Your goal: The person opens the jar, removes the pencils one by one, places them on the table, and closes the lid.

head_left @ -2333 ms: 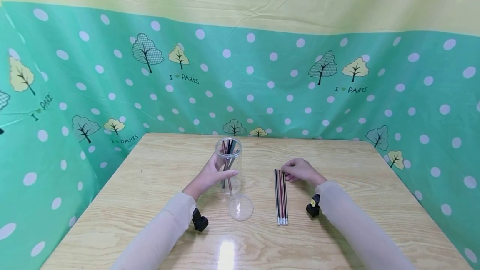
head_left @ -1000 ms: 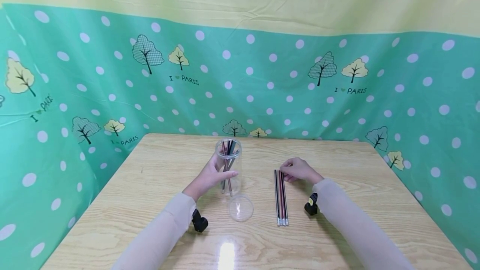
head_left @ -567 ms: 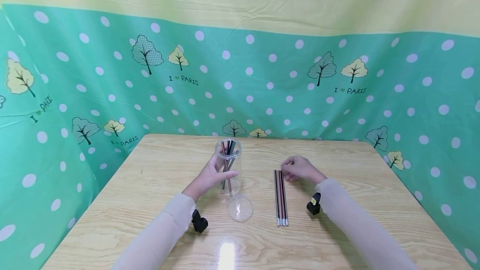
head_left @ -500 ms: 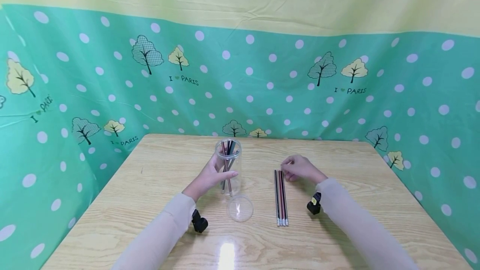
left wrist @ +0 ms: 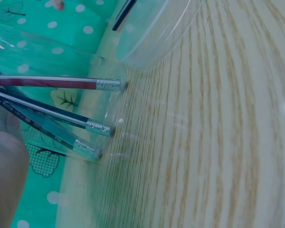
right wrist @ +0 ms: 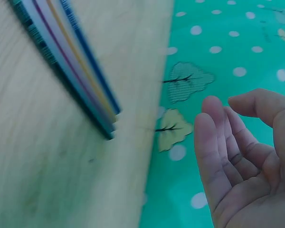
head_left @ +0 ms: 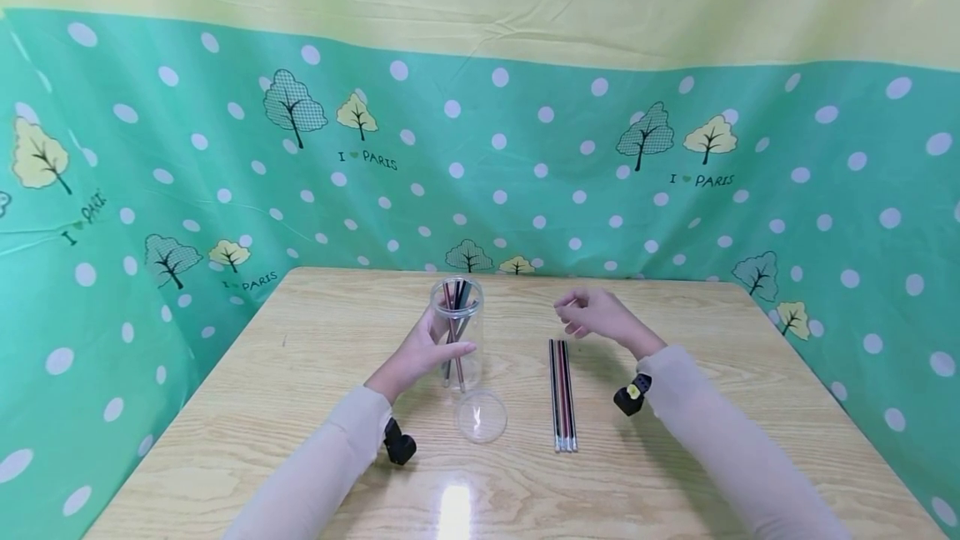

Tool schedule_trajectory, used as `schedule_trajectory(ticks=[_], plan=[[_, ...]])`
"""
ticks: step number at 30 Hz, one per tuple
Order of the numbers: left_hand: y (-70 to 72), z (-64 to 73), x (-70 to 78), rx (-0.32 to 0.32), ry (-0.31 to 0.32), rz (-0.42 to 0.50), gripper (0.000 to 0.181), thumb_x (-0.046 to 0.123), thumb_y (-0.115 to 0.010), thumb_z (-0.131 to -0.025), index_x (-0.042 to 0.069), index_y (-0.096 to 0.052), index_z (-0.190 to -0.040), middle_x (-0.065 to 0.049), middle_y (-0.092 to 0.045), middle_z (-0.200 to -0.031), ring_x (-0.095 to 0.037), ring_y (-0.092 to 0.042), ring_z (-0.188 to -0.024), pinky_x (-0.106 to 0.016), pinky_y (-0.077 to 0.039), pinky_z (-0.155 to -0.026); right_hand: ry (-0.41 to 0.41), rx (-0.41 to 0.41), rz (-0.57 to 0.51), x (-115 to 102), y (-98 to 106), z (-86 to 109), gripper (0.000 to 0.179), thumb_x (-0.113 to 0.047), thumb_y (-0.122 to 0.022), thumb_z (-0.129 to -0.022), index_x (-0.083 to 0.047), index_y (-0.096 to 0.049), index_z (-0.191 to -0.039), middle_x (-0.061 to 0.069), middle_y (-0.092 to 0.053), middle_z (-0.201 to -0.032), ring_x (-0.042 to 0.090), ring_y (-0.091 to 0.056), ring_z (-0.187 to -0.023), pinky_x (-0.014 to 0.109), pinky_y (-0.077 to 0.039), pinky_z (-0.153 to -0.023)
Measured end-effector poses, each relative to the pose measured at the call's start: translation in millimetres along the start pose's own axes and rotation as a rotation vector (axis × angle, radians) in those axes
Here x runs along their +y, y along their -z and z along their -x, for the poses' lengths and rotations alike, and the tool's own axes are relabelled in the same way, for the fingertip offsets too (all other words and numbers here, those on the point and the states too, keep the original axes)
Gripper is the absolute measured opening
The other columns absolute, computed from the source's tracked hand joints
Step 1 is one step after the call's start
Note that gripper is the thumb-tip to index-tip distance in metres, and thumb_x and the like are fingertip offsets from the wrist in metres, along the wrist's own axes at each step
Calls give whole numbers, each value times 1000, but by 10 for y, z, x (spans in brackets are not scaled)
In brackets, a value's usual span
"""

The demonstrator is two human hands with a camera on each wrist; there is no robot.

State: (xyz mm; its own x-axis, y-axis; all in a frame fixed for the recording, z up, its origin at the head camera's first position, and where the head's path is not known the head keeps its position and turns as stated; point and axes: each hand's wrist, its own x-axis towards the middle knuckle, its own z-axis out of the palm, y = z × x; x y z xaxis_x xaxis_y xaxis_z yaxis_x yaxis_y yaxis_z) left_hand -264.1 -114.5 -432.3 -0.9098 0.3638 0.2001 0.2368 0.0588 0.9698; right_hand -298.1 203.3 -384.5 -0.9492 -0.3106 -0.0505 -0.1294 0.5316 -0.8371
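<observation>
My left hand grips a clear plastic jar that stands upright on the table, thumb across its near side. Several pencils lean inside it, eraser ends down; in the left wrist view one is dark red and others dark. To the right, several pencils lie side by side in a row, metal-banded ends toward me. Just beyond their far ends hovers my right hand, fingers loosely bent and holding nothing. In the right wrist view the palm is bare and the thumb stands apart from the fingers.
A clear round lid lies flat in front of the jar. The wooden table meets a green dotted cloth at its back and sides. Each wrist carries a small black camera.
My right hand has lifted off the far ends of the pencil row and moved away from me. The row stays in place, and the left hand and jar have not moved.
</observation>
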Motion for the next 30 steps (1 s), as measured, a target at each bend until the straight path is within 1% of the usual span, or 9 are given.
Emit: schedule_trajectory(ticks=[4,7,10,16,21,24,27,30], plan=[[2,-1,-1,-8,-13,1,89,23,-78,-73,40,-22,-140,5,-34,-143,-15,-24,-132,-48,-9,-107,65,2,0,-164,17,27,25,-26,-60,-89,-8,-61,-106,12,-62,-86,27,-63,-78,39,-54,-66],[4,-2,-4,-4,-9,0,89,24,-78,-73,41,-22,-140,6,-34,-142,-15,-25,-132,-47,-11,-107,117,2,11,-283,10,37,23,-26,-60,-89,-9,-62,-105,10,-62,-86,25,-64,-76,37,-55,-63],[7,-5,-11,2,-1,-4,88,24,-78,-73,43,-23,-139,8,-35,-141,-13,-26,-132,-46,-14,-107,155,1,38,-404,-12,53,21,-28,-61,-88,-13,-63,-103,8,-62,-88,22,-63,-75,35,-54,-61],[5,3,-8,7,23,-13,88,29,-79,-71,43,-24,-138,11,-37,-140,-10,-27,-130,-44,-15,-107,252,-9,69,-649,-95,116,20,-32,-60,-89,-18,-63,-103,5,-61,-92,24,-62,-78,36,-54,-61],[6,-2,-7,-2,12,-11,89,27,-79,-71,43,-23,-139,12,-37,-139,-8,-27,-130,-45,-11,-108,329,-11,74,-808,-191,141,17,-30,-61,-88,-22,-63,-103,2,-60,-98,20,-62,-76,35,-53,-60],[9,-6,-16,-7,-7,-5,88,26,-78,-72,42,-23,-139,11,-37,-140,-10,-26,-131,-48,-10,-107,399,-18,98,-883,-244,160,20,-29,-61,-88,-22,-62,-107,-1,-58,-107,18,-61,-77,33,-53,-60],[14,-5,-22,-15,-20,2,88,25,-77,-73,42,-22,-140,9,-36,-141,-12,-25,-132,-50,-9,-107,498,-9,170,-937,-292,162,27,-29,-61,-88,-21,-60,-113,-6,-53,-116,12,-59,-79,29,-52,-63],[18,-2,-20,-31,-35,10,88,22,-76,-75,40,-22,-141,7,-34,-142,-14,-23,-133,-51,-8,-107,581,-8,233,-980,-336,151,31,-28,-61,-88,-20,-59,-118,-10,-50,-119,8,-58,-81,28,-51,-68]])
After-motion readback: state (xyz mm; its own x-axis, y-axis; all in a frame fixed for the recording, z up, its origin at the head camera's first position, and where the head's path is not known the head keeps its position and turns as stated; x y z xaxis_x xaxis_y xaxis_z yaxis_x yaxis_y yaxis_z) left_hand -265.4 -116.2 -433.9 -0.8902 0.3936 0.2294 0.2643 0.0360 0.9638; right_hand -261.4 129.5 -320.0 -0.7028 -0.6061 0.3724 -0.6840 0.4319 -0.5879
